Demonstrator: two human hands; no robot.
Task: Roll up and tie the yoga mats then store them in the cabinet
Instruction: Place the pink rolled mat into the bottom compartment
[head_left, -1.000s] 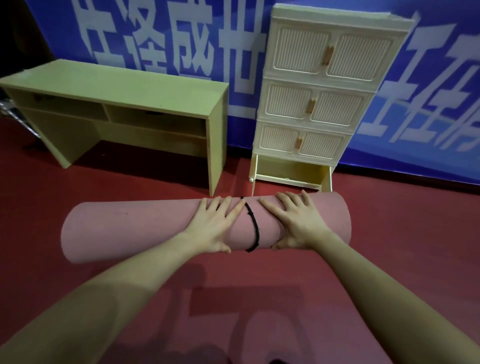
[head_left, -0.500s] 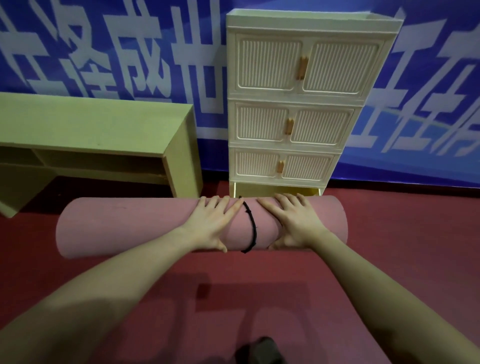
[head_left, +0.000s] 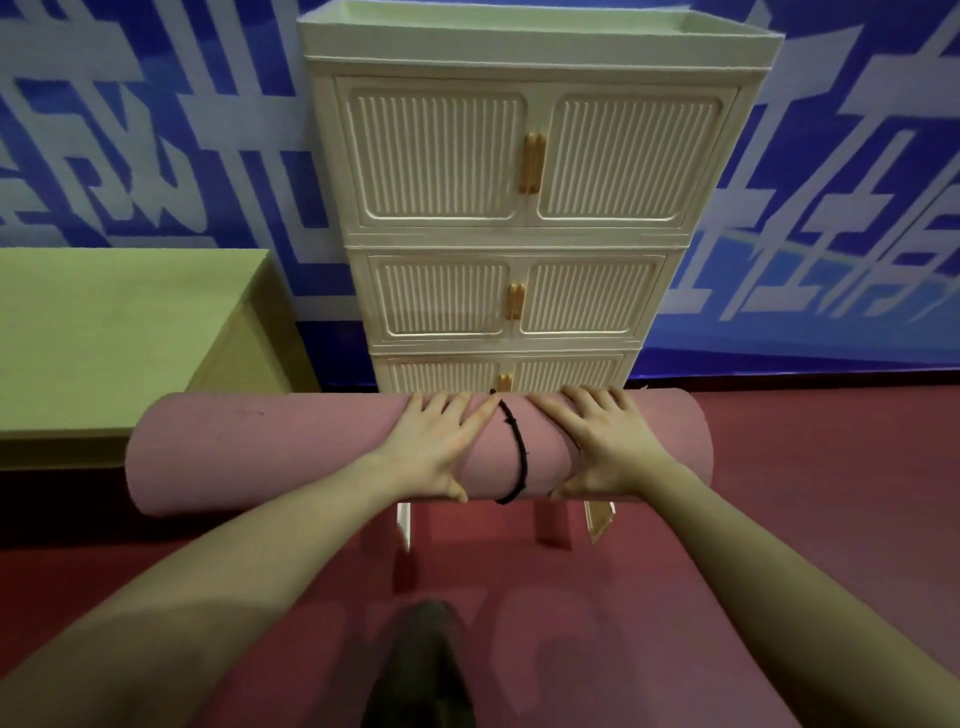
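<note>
Yoga mat (head_left: 270, 447) between both gripping hands (head_left: 514, 447)

Both forearms are bare up to the frame edge, no sleeves visible. The left hand (head_left: 434, 451) and the right hand (head_left: 602, 448) wear no gloves, rings or watch.

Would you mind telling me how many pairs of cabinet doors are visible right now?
3, stacked: top pair, middle pair, bottom pair partly hidden behind the rolled mat.
</note>
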